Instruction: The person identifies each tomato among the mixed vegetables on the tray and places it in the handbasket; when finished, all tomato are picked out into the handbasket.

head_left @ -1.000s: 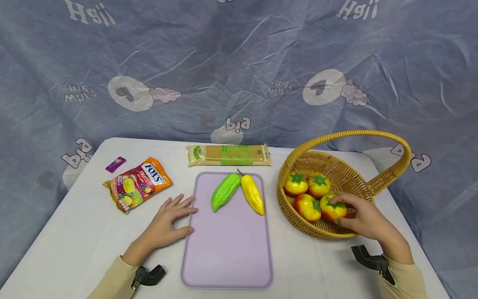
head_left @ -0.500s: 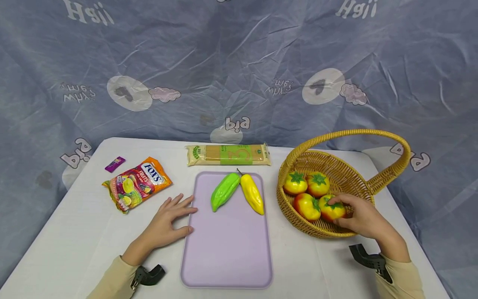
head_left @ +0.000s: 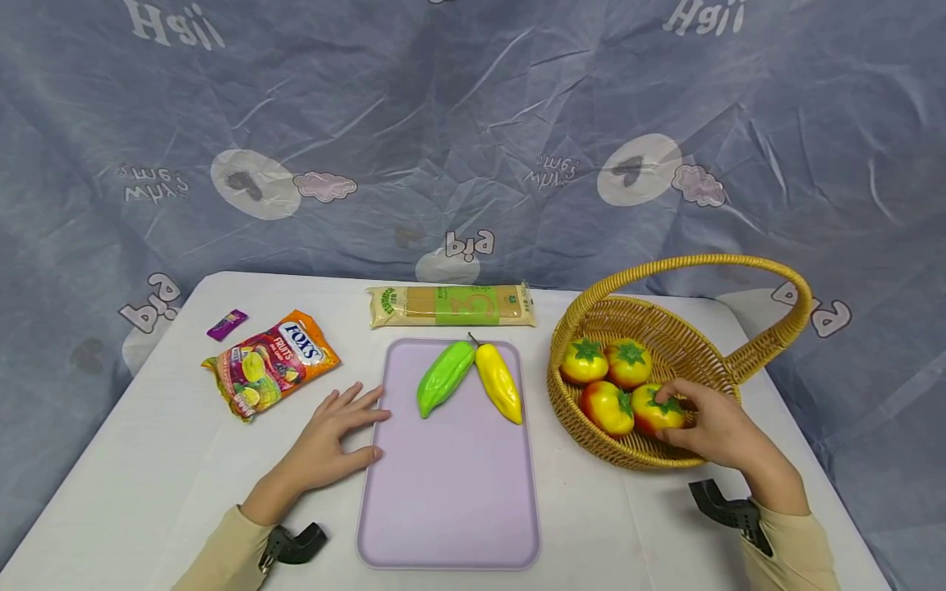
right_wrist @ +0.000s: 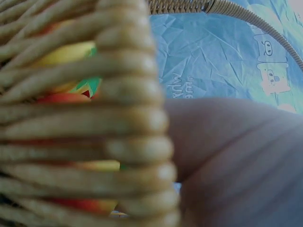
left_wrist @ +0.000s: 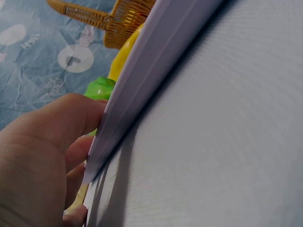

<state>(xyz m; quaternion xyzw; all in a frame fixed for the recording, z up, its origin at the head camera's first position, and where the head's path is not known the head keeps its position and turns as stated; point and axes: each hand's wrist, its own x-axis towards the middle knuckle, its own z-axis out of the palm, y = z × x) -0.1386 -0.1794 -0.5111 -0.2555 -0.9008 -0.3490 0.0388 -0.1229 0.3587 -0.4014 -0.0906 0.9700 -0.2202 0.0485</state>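
Note:
My right hand (head_left: 713, 423) reaches over the near right rim of a wicker basket (head_left: 769, 349). Its thumb and fingers are round the sides of a yellow-red tomato (head_left: 654, 410) with a green leafy top, which sits in the basket. Several like tomatoes lie beside it. In the right wrist view the woven rim (right_wrist: 128, 113) hides most of the fruit and the fingertips. My left hand (head_left: 325, 447) lies with spread, relaxed fingers at the left edge of a lilac tray (head_left: 451, 501). On the tray are a green pepper (head_left: 447, 377) and a yellow pepper (head_left: 499, 383).
Behind the tray lies a long pack of noodles (head_left: 454, 305). An orange bag of Fox's candy (head_left: 273, 364) and a small purple wrapped sweet (head_left: 227, 325) lie at the back left. The basket's tall arched handle (head_left: 709, 261) rises above the fruit. A blue printed cloth hangs behind the white table.
My right hand's fingers have shifted slightly on the tomato, uncovering a bit more of its top. The left hand and the things on the table stay as they were.

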